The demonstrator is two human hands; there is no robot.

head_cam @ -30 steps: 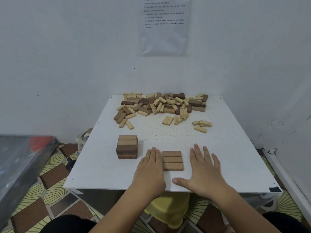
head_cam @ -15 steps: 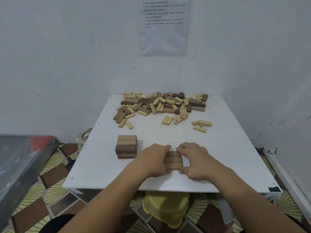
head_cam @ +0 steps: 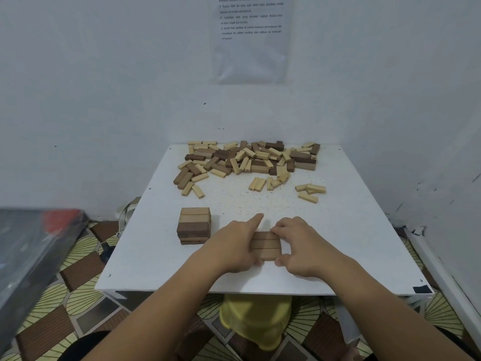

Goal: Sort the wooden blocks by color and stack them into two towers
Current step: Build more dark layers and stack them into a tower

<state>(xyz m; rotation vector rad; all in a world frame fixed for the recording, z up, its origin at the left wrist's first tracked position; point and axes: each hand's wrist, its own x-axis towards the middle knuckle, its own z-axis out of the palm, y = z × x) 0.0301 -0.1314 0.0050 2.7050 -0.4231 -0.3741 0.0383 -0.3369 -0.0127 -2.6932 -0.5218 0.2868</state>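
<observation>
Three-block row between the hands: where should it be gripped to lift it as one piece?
Squeeze the three-block row across its seams: thumbs on the near long side, fingers on the far one, coming down at both ends, much as the left hand and right hand sit now. Its seams run left to right, so end pressure alone would likely let the blocks part.

Row of three brown blocks (head_cam: 265, 246): flat, sides touching, nearest. Brown stack (head_cam: 194, 225): upright, left of the row, apart. Pile of pale and dark blocks (head_cam: 250, 158): jumbled, farthest back.
</observation>
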